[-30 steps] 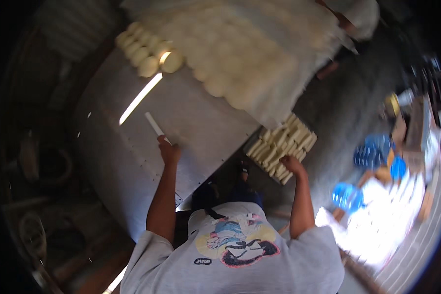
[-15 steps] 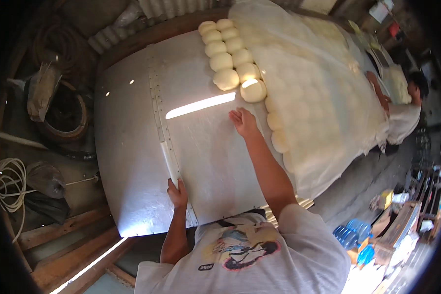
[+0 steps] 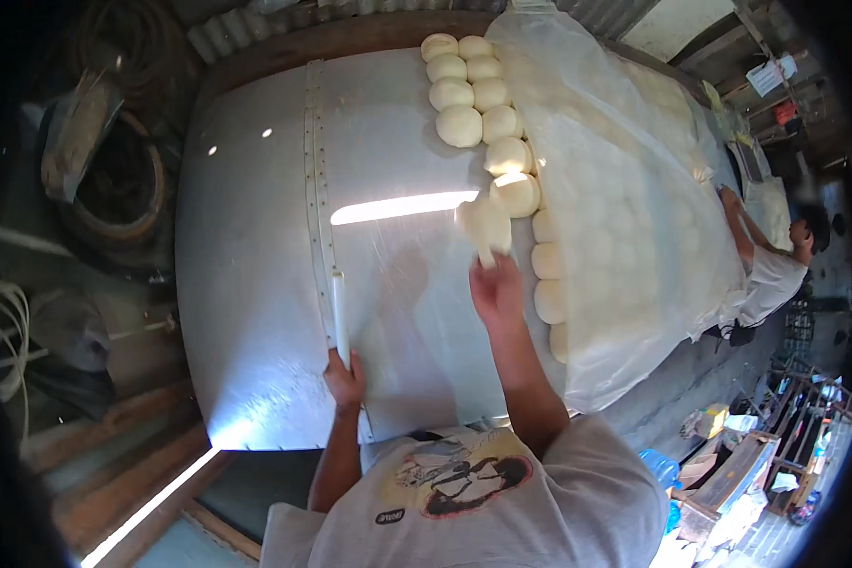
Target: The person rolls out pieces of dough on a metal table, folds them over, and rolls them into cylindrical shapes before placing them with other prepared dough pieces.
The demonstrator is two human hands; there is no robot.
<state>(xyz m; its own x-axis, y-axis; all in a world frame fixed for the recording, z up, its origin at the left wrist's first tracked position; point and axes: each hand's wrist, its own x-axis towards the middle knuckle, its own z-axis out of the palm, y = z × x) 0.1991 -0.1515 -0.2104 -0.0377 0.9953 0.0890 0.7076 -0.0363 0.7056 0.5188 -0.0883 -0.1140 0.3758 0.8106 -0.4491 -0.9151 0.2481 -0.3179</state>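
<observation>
1. Seven o'clock from the view's centre: left hand (image 3: 344, 381), fingers wrapped round the lower end of a white rod (image 3: 340, 312), its free end at nine, over the metal table (image 3: 246, 237).
2. Three o'clock: right hand (image 3: 497, 292), fingers narrow, pinching the near edge of the dough (image 3: 486, 225). That piece lies toward one, blurred and stretched; whether it touches the table I cannot tell. The step seems to be drawing one piece from the batch; the next move calls for keeping that pinch while clearing its neighbours.
3. Twelve to one: uncovered balls (image 3: 459, 126).
4. Two: clear sheet (image 3: 625, 189) over more balls.
5. Nearly three, farthest: a co-worker (image 3: 776, 279).
</observation>
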